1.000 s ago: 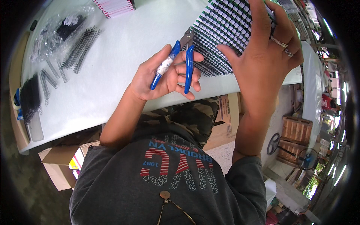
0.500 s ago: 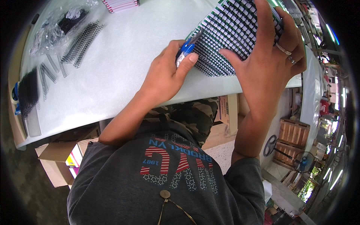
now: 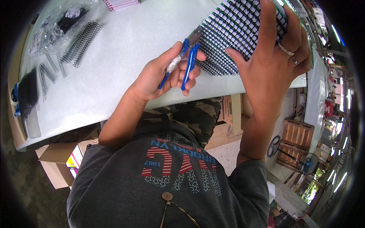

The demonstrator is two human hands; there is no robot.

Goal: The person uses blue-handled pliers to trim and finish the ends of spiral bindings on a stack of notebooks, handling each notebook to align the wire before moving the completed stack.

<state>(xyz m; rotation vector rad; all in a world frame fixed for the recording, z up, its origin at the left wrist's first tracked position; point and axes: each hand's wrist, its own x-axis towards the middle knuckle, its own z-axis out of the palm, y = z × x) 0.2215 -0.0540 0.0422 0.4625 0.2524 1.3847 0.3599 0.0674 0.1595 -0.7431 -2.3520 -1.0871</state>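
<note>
Blue-handled wire nippers (image 3: 189,66) rest in my left hand (image 3: 150,76), their handles spread and one wrapped in white. The nippers' metal jaws reach the left edge of a stack of spiral-bound notebooks (image 3: 224,41). Rows of dark wire coils face me along the stack's binding side, with green and white showing between them. My right hand (image 3: 272,57) grips the stack from its right, thumb across the coils and fingers over the far side. Rings circle two of its fingers. I cannot tell whether the jaws touch a coil end.
On the white table (image 3: 125,64) at left lie loose spiral coils (image 3: 81,43), a clear plastic bag (image 3: 47,40) and a dense dark coil bundle (image 3: 29,91). Another notebook stack (image 3: 121,4) sits at the far edge. An opened cardboard box (image 3: 55,171) stands below the table.
My left hand has turned over, palm now showing, and its fingers have loosened. The nippers have swung upright, with their handles farther apart. My right hand stays on the stack, almost unmoved.
</note>
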